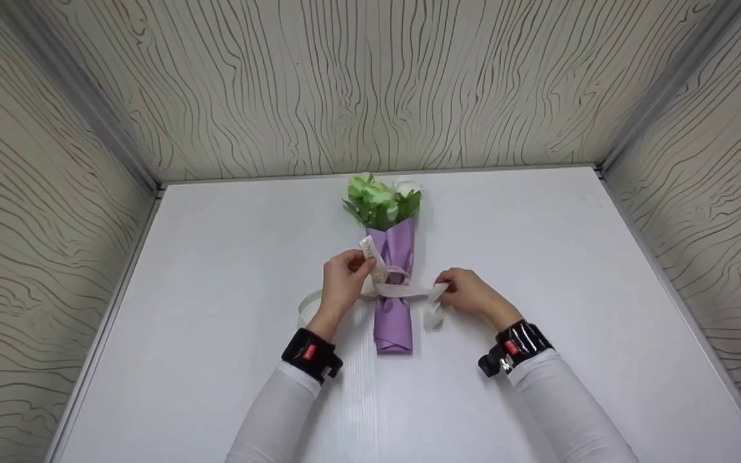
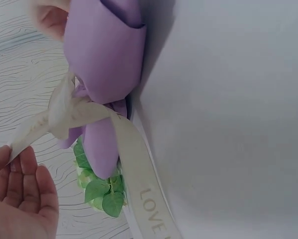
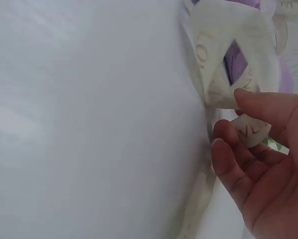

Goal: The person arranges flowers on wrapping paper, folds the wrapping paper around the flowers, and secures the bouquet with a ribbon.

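Note:
A bouquet of green and white flowers point(image 1: 374, 196) in purple wrapping paper point(image 1: 393, 331) lies upright in the head view, blooms toward the back wall. A cream ribbon point(image 1: 402, 291) with gold lettering crosses around its middle. On the bouquet's left side, my left hand point(image 1: 343, 283) pinches one stretch of ribbon between thumb and fingertips, its end pointing up over the paper. To the right, my right hand point(image 1: 470, 292) pinches another part, which hangs in a loop. The left wrist view shows the ribbon point(image 2: 84, 112) crossing itself at the gathered paper; "LOVE" is readable on a loose length.
The bouquet rests on a white table point(image 1: 216, 257). Panels with a wood-grain pattern point(image 1: 370, 83) enclose the back and both sides. A loose ribbon loop point(image 1: 306, 305) curves out left of the left wrist. Each wrist wears a black camera band point(image 1: 311, 355).

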`<state>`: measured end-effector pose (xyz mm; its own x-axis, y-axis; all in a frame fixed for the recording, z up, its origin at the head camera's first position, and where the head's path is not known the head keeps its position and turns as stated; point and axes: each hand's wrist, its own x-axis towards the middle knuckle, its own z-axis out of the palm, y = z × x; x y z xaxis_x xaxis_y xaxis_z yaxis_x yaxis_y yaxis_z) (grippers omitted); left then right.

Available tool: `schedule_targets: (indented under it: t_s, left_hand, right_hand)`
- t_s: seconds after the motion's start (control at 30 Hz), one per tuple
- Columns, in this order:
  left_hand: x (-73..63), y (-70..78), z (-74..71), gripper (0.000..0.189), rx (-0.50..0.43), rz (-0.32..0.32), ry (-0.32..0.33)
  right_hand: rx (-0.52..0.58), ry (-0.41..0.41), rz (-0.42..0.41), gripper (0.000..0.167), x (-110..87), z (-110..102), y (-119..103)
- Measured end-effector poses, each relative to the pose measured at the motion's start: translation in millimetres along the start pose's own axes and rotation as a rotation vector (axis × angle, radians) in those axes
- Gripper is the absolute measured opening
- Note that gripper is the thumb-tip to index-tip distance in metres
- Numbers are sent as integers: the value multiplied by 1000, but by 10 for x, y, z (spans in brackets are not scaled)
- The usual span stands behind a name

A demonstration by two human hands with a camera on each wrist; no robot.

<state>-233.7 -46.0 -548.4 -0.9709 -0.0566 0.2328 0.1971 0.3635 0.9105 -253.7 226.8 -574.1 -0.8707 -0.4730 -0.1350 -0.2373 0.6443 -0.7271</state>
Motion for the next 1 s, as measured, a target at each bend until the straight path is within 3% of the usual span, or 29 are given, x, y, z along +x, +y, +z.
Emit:
schedule_targets:
  t_s: [0.13,0.4,0.57,0.67,0.77,0.87,1.0]
  left_hand:
    - [-2,-19,-19,12,-16,-18,-3]
    - [-19,-32,-41,12,-34,-6,4]
    - [-29,-56,-49,13,-19,-19,2]
    - [-30,-67,-52,13,-18,-25,1]
    - [-26,-68,-57,13,-24,-30,3]
    - [-21,-71,-60,13,-24,-37,6]
    - [-19,-68,-51,13,-26,-33,6]
  right_hand:
    - [29,47,69,23,-50,-160,169]
    - [-131,271,181,36,-80,-544,522]
    - [-203,384,218,49,-93,-635,545]
    - [-246,424,178,47,-77,-573,455]
    - [-216,384,93,38,-35,-422,300]
    - [-145,252,-10,29,6,-228,107]
    - [-87,96,-128,31,51,20,-92]
